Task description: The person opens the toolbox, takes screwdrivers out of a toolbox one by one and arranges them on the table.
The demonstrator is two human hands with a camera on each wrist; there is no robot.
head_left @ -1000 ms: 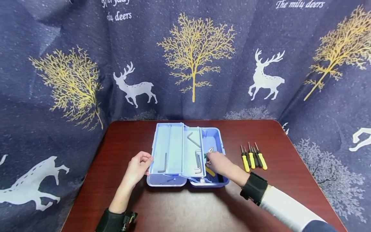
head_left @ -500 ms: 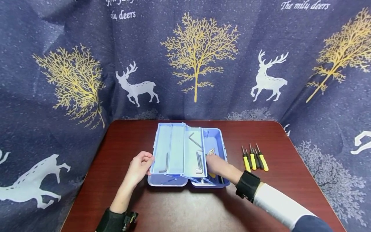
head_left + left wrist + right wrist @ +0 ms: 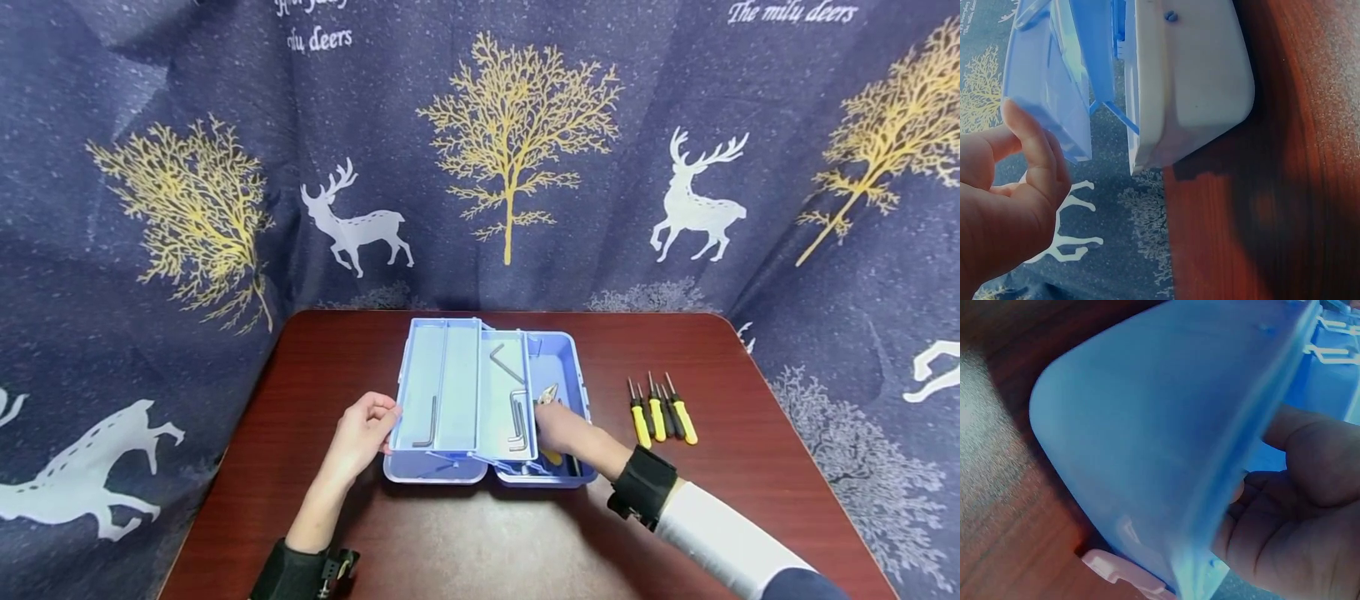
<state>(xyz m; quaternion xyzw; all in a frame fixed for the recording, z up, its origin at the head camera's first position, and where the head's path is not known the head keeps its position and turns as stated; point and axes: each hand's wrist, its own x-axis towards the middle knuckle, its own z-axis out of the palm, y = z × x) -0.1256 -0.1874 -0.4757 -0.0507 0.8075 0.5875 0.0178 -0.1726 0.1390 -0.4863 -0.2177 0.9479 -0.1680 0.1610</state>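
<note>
A light-blue cantilever toolbox (image 3: pixel 588 417) stands unfolded on the table. My left hand (image 3: pixel 363 437) pinches the outer edge of its left tray (image 3: pixel 457 383); the left wrist view shows those fingers at the tray (image 3: pixel 1044 87). My right hand (image 3: pixel 566 429) reaches down into the deep compartment. Metal pliers jaws (image 3: pixel 548 394) show just beyond its fingers, and a yellow handle (image 3: pixel 553 457) lies under it. In the right wrist view the fingers of the right hand (image 3: pixel 1310 506) are curled behind the box wall (image 3: pixel 1141 419), which hides their tips.
One hex key (image 3: pixel 430 425) lies in the left tray, and several more hex keys (image 3: pixel 519 421) lie in the inner tray. Several yellow-and-black screwdrivers (image 3: pixel 678 417) lie right of the box on the red-brown table (image 3: pixel 480 542). A patterned curtain (image 3: pixel 450 275) hangs behind.
The right hand has shifted slightly left and deeper in the compartment, covering more of the yellow handle. The left hand keeps its hold on the tray. The head view has shifted a little.
</note>
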